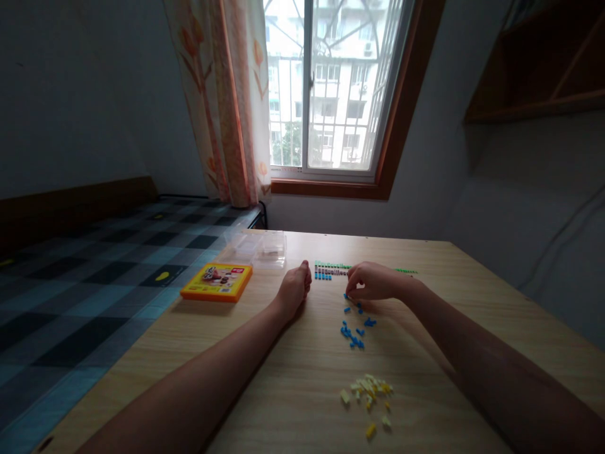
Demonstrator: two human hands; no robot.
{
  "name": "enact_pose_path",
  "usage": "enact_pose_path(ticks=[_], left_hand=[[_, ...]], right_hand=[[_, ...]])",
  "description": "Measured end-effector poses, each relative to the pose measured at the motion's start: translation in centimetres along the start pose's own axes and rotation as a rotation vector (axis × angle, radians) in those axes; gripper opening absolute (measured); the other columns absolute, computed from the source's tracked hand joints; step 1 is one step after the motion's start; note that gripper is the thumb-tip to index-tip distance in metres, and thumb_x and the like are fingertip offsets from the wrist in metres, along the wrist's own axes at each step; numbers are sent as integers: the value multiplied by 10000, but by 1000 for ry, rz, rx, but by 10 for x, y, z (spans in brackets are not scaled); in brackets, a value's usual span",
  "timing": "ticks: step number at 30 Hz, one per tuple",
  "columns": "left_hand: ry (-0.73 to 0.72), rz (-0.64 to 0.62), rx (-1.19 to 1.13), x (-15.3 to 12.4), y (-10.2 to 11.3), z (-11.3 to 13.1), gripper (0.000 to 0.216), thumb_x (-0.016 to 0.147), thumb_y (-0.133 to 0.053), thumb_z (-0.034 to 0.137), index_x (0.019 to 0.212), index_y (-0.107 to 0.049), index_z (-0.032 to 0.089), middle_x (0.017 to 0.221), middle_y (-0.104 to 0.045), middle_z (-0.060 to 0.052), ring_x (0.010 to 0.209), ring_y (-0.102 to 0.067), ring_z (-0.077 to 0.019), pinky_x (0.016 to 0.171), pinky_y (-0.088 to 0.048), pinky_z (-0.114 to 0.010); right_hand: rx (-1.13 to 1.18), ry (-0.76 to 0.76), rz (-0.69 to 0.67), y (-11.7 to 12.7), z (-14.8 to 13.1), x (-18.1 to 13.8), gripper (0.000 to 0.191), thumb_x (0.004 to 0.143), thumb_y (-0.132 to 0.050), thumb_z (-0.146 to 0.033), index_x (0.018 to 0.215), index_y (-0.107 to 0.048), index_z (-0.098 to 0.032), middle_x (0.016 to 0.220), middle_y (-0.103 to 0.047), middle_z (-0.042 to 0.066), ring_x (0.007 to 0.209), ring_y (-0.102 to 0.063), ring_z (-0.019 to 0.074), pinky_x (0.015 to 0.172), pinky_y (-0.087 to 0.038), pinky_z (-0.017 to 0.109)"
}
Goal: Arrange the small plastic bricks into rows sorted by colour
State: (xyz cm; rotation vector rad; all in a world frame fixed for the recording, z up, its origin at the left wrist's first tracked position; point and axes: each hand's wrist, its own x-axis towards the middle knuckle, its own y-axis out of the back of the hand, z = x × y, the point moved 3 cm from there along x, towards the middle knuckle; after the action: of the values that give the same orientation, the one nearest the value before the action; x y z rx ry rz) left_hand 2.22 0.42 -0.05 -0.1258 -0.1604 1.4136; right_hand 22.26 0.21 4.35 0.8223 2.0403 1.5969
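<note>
My left hand (295, 289) rests on its side on the table, fingers curled closed; whatever may be inside is hidden. To its right, my right hand (373, 281) is bent down, thumb and fingertips pinched at a small blue building brick (346, 296) on the tabletop. Beyond the hands run neat rows of tiny bricks: green bricks (331, 265) farthest, dark brown bricks (336, 273) in the middle, and a short row of blue bricks (323, 277) nearest. My right hand covers part of these rows. Loose blue bricks (353, 337) lie scattered closer to me.
Pale and yellow bricks (371, 386) form a loose pile near the front of the wooden table (283, 391). At the left lie an orange-yellow box (217, 282) and a clear plastic case (259, 248). A bed with a checked cover (118, 265) adjoins the table's left side.
</note>
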Motion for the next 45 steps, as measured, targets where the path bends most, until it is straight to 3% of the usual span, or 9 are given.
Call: enact_pose_path(ticks=[8, 12, 25, 35, 45], left_hand=[[0, 2, -12, 0, 0, -1, 463, 867, -467, 530, 570, -320, 207, 448, -258, 84, 353, -194, -48, 371, -103, -208], [3, -2, -21, 0, 0, -1, 472, 856, -483, 538, 565, -315, 207, 443, -268, 83, 357, -194, -47, 376, -107, -210], [-8, -11, -37, 1, -1, -2, 471, 855, -488, 525, 563, -303, 205, 444, -265, 83, 367, -193, -45, 386, -112, -208], [0, -9, -28, 1, 0, -2, 458, 863, -476, 515, 564, -320, 205, 443, -264, 82, 364, -197, -50, 385, -117, -208], [-12, -7, -23, 0, 0, 0, 464, 863, -477, 515, 558, -319, 203, 443, -277, 79, 362, -211, -48, 385, -123, -209]], right_hand=[[-232, -161, 282, -20, 2, 11, 217, 872, -570, -254, 922, -781, -253, 829, -684, 51, 793, -587, 168, 673, -386, 260], [-266, -221, 345, -29, -3, 15, 230, 895, -549, -255, 919, -777, -248, 831, -674, 52, 815, -580, 174, 697, -394, 268], [-244, -252, 424, -36, -3, 18, 245, 916, -530, -272, 936, -774, -255, 853, -671, 52, 823, -574, 171, 723, -408, 264], [-254, -288, 426, -17, 9, 9, 226, 904, -554, -272, 951, -775, -260, 854, -673, 44, 777, -590, 156, 669, -406, 261], [-227, -229, 429, -29, -1, 12, 242, 931, -532, -279, 1016, -759, -285, 867, -661, 50, 837, -566, 169, 742, -396, 274]])
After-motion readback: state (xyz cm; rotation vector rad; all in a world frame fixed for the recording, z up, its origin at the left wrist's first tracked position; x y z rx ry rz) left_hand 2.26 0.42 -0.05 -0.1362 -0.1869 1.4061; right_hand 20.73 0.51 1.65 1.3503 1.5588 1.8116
